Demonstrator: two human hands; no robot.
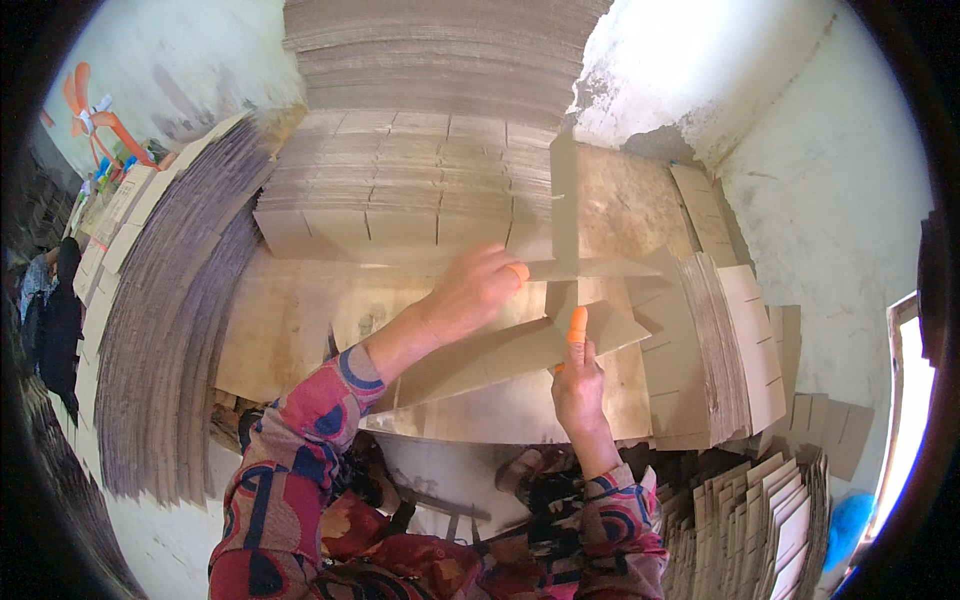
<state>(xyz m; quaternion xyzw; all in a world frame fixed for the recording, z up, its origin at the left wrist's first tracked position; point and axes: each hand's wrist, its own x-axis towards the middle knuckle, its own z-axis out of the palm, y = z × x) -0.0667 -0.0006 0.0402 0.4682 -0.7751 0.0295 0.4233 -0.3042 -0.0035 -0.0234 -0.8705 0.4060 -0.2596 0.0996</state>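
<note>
Cardboard strips point(480, 365) cross one another before us on the table point(290, 320), our left hand point(480, 285) at their left, our right hand point(580, 390) on the near side. Behind them sits a slotted row point(400, 225), backed by a taller stack point(440, 60). A long pile point(165, 310) flanks our left; a bundle point(735, 340) lies right, with upright sheets point(750, 520) nearer us.

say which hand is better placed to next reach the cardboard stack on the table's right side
Probably the right hand: it is nearer the cardboard stack, while the left hand sits farther left, fingertips at a cardboard strip.
</note>
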